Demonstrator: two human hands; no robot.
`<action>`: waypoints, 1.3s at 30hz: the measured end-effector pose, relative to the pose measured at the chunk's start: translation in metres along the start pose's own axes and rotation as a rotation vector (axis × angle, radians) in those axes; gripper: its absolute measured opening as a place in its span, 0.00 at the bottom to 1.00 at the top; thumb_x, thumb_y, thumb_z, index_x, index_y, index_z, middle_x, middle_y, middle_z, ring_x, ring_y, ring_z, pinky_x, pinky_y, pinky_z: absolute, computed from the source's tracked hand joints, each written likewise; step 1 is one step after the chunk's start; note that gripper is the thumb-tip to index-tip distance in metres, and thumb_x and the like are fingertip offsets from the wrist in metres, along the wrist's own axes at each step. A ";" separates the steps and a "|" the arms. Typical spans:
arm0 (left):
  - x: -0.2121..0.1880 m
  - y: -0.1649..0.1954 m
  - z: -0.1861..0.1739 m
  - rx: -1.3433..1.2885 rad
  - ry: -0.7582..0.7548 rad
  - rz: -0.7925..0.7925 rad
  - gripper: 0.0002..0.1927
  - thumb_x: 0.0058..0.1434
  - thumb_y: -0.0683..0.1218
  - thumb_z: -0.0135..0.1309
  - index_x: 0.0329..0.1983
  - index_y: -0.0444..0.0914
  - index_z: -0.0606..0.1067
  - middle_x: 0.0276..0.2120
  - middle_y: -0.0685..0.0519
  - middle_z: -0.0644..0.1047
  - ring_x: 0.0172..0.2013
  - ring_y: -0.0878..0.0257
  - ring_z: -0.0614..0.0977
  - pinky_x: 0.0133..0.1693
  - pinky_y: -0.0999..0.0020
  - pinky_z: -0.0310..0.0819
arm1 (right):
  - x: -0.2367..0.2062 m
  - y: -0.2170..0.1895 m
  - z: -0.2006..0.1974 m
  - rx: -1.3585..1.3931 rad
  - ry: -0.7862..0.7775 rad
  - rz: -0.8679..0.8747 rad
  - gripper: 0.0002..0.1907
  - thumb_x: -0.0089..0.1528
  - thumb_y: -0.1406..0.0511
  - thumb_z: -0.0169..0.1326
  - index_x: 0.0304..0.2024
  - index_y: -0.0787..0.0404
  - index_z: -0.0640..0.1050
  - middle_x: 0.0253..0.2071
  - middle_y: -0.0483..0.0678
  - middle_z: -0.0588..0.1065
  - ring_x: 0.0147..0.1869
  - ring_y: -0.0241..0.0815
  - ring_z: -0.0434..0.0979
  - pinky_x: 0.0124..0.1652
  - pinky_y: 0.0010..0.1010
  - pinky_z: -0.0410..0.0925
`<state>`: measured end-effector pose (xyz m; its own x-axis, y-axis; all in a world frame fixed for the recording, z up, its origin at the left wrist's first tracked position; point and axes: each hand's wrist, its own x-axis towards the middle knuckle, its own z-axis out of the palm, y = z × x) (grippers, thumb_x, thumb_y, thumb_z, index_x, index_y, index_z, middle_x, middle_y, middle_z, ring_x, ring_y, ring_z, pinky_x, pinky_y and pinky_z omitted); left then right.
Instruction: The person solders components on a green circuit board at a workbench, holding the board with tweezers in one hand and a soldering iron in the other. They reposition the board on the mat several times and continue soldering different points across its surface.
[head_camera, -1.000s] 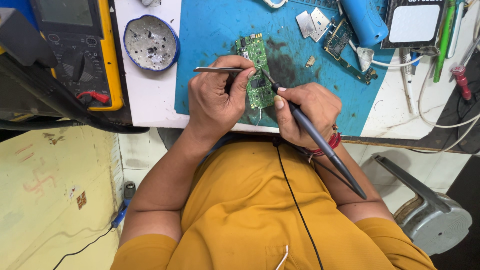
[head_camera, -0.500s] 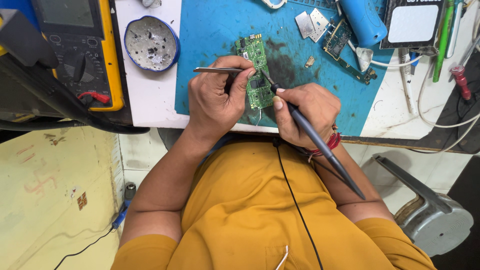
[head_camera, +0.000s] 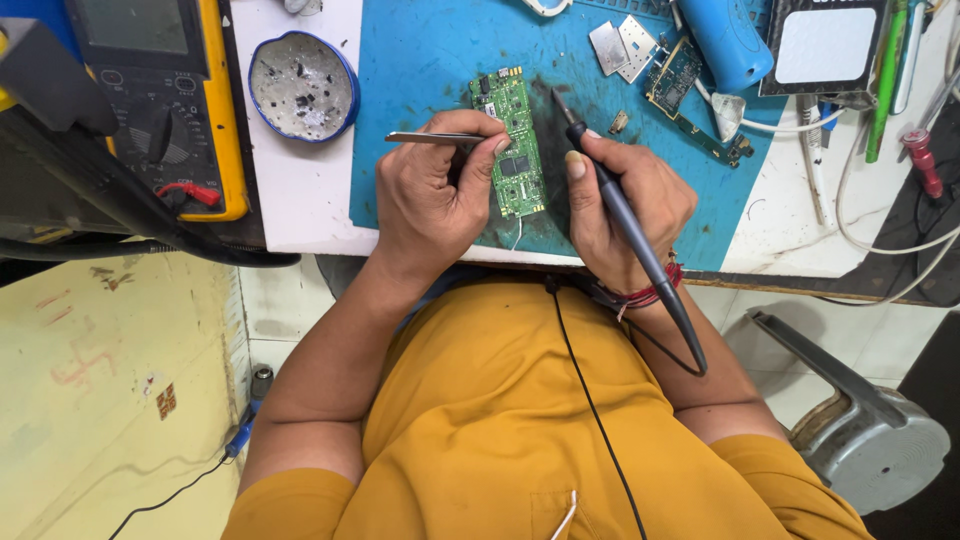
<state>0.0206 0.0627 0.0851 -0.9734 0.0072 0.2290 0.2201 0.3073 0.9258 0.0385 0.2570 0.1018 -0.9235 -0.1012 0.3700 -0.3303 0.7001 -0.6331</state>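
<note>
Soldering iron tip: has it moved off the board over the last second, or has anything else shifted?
The right hand has lifted the soldering iron; its tip has left the green circuit board and now points up over the blue mat beside it. The left hand holds the tweezers at the board as before. Board and dish unmoved.

Two green circuit boards (head_camera: 517, 140) (head_camera: 690, 90), two metal shields (head_camera: 620, 47), perhaps, one multimeter (head_camera: 160, 100), one dish (head_camera: 303, 85).

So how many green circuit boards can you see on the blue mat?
2. One long green board lies between the left hand and right hand. A darker board lies at the mat's top right. Others may be hidden.
</note>
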 end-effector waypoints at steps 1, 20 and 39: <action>0.000 0.000 0.000 -0.005 -0.002 -0.001 0.04 0.71 0.39 0.60 0.43 0.35 0.76 0.34 0.54 0.81 0.24 0.68 0.79 0.29 0.72 0.71 | 0.001 -0.001 0.000 -0.001 0.006 0.018 0.07 0.70 0.70 0.63 0.46 0.67 0.79 0.37 0.55 0.79 0.34 0.48 0.80 0.34 0.32 0.68; -0.004 0.003 0.001 -0.033 -0.009 -0.025 0.03 0.71 0.40 0.60 0.43 0.35 0.77 0.31 0.54 0.81 0.23 0.69 0.78 0.27 0.72 0.69 | -0.005 0.025 -0.008 0.303 0.089 0.280 0.14 0.77 0.67 0.57 0.37 0.69 0.76 0.28 0.49 0.77 0.27 0.35 0.78 0.28 0.23 0.67; -0.008 0.002 0.000 -0.029 0.000 0.004 0.04 0.71 0.41 0.60 0.43 0.36 0.76 0.33 0.54 0.81 0.23 0.70 0.77 0.27 0.73 0.69 | -0.026 0.089 -0.023 1.509 0.335 0.774 0.20 0.79 0.52 0.47 0.45 0.60 0.75 0.24 0.45 0.71 0.21 0.35 0.67 0.23 0.25 0.58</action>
<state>0.0288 0.0637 0.0854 -0.9726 0.0087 0.2324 0.2255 0.2795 0.9333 0.0373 0.3383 0.0519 -0.9306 0.1890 -0.3135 0.0774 -0.7354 -0.6732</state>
